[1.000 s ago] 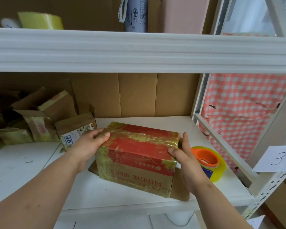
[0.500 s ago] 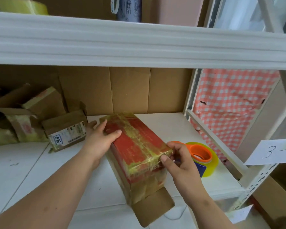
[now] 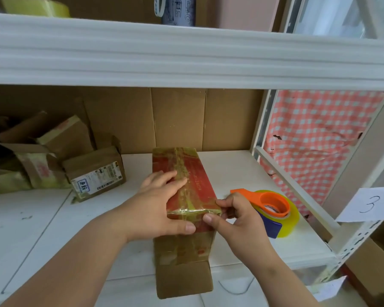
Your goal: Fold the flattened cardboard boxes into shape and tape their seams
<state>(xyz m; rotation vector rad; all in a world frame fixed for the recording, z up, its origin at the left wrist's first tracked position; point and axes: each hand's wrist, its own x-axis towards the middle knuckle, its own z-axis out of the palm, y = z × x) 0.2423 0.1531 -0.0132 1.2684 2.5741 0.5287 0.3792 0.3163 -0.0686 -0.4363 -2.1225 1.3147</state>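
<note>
Red-printed cardboard box [image 3: 184,187], wrapped in yellowish tape, stands on the white shelf [image 3: 237,173] near its front edge, long axis running front to back; one brown flap [image 3: 184,282] hangs open past the shelf's front edge. Left hand [image 3: 162,204] lies across the box top with fingers extended, thumb reaching down over the near face — a flat press, not a grasp. Right hand [image 3: 235,218] pinches the near right top corner of the box between thumb and curled fingers. Tape roll [image 3: 282,216], yellow with an orange dispenser handle, lies just beside the right hand toward the shelf's right edge; whether it touches the hand cannot be told. Small box with a shipping label [image 3: 95,173] sits to the left, apart from the red box; further used boxes [image 3: 31,156] are piled at the shelf's back left. Paper tag marked "3" [image 3: 372,204] hangs on the right upright.
</note>
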